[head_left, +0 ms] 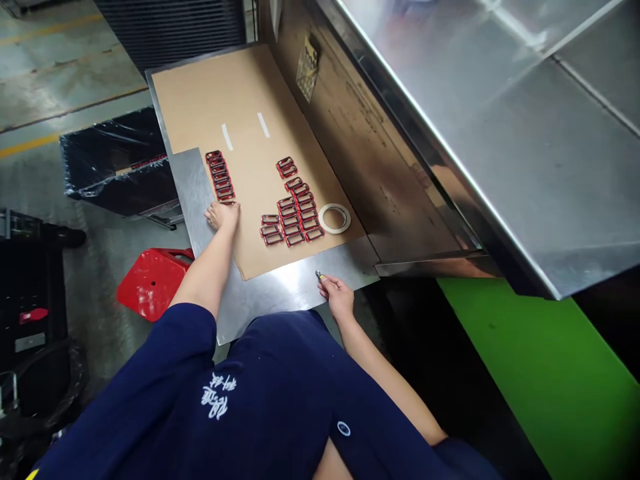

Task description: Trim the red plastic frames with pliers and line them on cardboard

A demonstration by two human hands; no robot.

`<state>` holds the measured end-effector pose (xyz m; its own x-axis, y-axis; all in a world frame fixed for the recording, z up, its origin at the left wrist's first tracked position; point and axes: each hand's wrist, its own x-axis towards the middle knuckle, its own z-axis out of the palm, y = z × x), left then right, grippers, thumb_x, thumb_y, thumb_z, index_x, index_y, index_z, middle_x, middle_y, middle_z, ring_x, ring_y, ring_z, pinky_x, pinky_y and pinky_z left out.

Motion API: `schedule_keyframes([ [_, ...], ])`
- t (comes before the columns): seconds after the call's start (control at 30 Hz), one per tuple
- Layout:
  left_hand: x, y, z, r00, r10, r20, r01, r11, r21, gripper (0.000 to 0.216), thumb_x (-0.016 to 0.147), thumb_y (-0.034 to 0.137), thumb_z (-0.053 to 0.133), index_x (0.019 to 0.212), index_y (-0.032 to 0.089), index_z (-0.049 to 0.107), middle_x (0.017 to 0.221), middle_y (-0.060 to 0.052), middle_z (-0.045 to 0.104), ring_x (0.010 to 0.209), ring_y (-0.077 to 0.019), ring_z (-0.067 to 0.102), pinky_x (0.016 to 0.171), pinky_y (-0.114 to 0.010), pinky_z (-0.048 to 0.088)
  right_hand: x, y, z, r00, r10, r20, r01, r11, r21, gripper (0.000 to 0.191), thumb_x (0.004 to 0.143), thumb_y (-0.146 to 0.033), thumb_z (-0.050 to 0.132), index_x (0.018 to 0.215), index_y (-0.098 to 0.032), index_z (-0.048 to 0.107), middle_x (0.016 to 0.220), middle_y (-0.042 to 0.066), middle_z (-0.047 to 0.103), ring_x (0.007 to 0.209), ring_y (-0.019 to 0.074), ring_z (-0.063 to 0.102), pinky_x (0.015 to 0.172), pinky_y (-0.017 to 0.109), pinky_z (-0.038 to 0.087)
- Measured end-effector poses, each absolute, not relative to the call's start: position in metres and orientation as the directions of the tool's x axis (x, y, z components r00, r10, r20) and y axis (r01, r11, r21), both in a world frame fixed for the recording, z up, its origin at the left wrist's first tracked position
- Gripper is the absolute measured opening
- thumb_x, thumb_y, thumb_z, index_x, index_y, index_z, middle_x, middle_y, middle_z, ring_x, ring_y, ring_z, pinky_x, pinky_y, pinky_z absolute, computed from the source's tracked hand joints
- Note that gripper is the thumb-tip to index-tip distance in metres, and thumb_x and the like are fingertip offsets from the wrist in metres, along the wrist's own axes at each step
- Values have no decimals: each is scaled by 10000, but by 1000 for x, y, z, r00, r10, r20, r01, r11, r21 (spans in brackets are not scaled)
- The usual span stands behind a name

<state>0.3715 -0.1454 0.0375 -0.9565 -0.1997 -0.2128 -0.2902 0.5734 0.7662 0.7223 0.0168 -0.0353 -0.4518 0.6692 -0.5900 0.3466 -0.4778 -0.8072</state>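
Note:
My left hand [221, 215] rests on the left edge of a brown cardboard sheet [240, 107], fingers curled, just below a column of red rectangular frames [220, 176]. A larger cluster of the same red frames [293, 212] lies to the right on the cardboard. My right hand [336, 293] is closed in a pinch on a small metal piece [319, 274] at the near edge of the steel table [280, 293]. A roll of tape [335, 218] lies beside the cluster.
A large steel machine housing [500, 133] overhangs the table on the right. A red plastic stool [153, 280] and a black lined bin [120, 163] stand on the floor at left. A green surface [540, 373] lies at lower right.

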Motion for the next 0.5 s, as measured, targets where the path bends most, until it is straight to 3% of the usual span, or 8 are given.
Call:
schedule_keyframes([
  [0.1, 374, -143, 42, -972, -179, -154, -235, 680, 694, 675, 855, 350, 759, 1299, 2, 389, 1520, -334, 319, 1501, -447, 100, 1188, -652, 61, 722, 15, -38, -455, 666, -591, 339, -485, -806, 758, 505, -612, 924, 1005, -91, 693, 888, 104, 714, 801, 193, 701, 619, 232, 571],
  [0.2, 402, -142, 46, -998, -29, -59, -60, 776, 628, 723, 914, 410, 668, 1406, 3, 329, 1562, -321, 251, 1505, -433, 92, 1200, -628, 63, 723, 15, -41, -462, 655, -598, 342, -491, -801, 733, 553, -600, 923, 1025, -91, 690, 886, 90, 709, 810, 184, 697, 623, 225, 560],
  [0.37, 486, -136, 36, -906, 410, -106, 269, 752, 601, 382, 817, 255, 733, 1179, 178, 635, 1498, -150, 477, 1440, -328, 331, 1224, -470, 174, 724, 18, -41, -480, 634, -606, 364, -485, -795, 568, 706, -508, 888, 1036, -96, 678, 878, 65, 694, 808, 161, 689, 599, 199, 537],
  [0.5, 518, -128, 28, -847, 503, -173, 291, 710, 641, 165, 842, 172, 667, 1004, 186, 695, 1579, -131, 432, 1510, -338, 244, 1244, -526, 79, 721, 21, -39, -493, 619, -612, 376, -483, -791, 510, 745, -470, 867, 1033, -99, 668, 864, 57, 686, 786, 154, 684, 578, 191, 533],
])
